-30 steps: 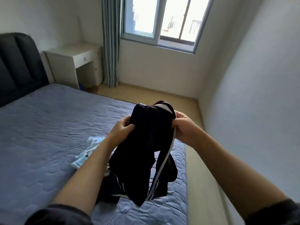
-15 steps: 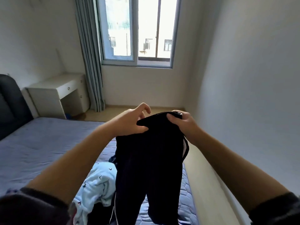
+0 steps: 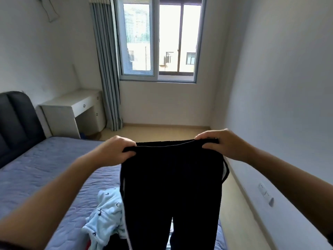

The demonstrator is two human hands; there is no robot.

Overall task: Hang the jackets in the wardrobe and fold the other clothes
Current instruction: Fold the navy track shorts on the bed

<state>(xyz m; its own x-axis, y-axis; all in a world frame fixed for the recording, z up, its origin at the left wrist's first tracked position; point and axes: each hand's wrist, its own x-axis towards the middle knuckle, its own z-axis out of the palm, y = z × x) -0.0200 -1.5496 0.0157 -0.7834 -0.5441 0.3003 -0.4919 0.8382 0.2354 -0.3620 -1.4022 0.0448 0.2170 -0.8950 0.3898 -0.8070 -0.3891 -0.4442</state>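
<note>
Black trousers [image 3: 171,188] with a white side stripe hang in front of me, spread wide at the waistband, both legs dangling past the bottom of the frame. My left hand [image 3: 115,149] grips the left end of the waistband. My right hand [image 3: 219,143] grips the right end. Below, a light blue patterned garment [image 3: 106,215] lies crumpled on the blue bed [image 3: 45,170], partly hidden behind the trousers. A dark piece of clothing shows under it at the bottom edge.
A dark padded headboard [image 3: 14,121] stands at the left. A white desk [image 3: 73,110] sits in the far left corner beside a grey-blue curtain [image 3: 106,69] and the window [image 3: 158,40]. A strip of wooden floor [image 3: 239,222] runs between bed and right wall.
My hands have moved apart along the waistband, stretching the bunched trousers out flat. The view has tilted up toward the window.
</note>
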